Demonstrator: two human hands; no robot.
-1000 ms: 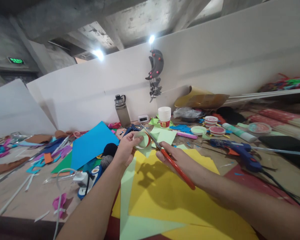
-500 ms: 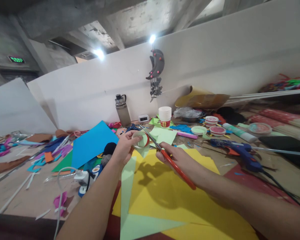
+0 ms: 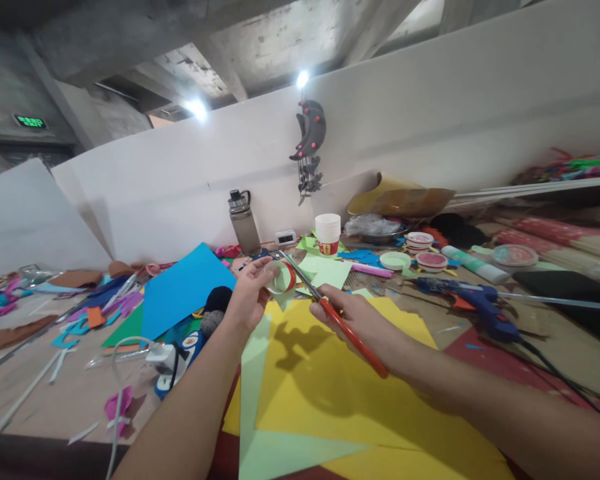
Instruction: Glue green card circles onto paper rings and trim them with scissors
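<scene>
Between the thumb and fingers of my left hand (image 3: 249, 297) is a short, round piece of paper cup (image 3: 281, 280) with a red edge. Pale green paper shows inside it and hangs below it. My right hand (image 3: 357, 313) is closed on a pair of scissors (image 3: 347, 333) with red handles. Their metal blades point up and away, just to the right of the cup piece, and seem nearly together. Under both hands lie yellow paper sheets (image 3: 330, 400) and a pale green sheet (image 3: 265, 447).
Behind my hands stand a water bottle (image 3: 244, 227) and stacked paper cups (image 3: 328, 233). A blue glue gun (image 3: 480, 307) lies right, near small decorated cup pieces (image 3: 433, 261). At left are a blue sheet (image 3: 185, 287), a white plug (image 3: 165, 358) with its cable, and scraps.
The cup piece has turned slightly in my left hand, and the thumb has shifted on its rim. My right hand and the scissors stay in nearly the same place. The view has drifted a little.
</scene>
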